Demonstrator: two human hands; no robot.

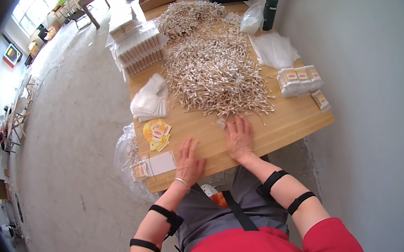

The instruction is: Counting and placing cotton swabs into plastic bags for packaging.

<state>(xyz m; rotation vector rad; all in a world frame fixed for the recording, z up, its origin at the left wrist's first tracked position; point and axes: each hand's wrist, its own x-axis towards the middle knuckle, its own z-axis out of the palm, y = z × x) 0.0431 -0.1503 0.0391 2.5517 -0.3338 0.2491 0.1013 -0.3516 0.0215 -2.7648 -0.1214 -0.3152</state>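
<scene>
My left hand (190, 163) rests on the wooden table near its front edge, fingers stretched out and holding nothing. Beside it lies a white rectangular card (162, 163). Farther forward, my right hand (239, 138) lies palm down with its fingers spread, just short of a large heap of cotton swabs (214, 71). A small clear scrap of plastic (222, 123) is by its fingertips. To the left of my hands are yellow and white printed cards (158, 134) in a loose pile and a small filled packet of swabs (140, 170) at the table's edge.
Clear plastic bags (151, 100) lie at the left edge, behind which stand stacked swab packs (138, 49). On the right are more bags (275, 50), bundled packets (299, 81), a single packet (321, 101) and a dark green bottle (270, 13). A wall borders the right.
</scene>
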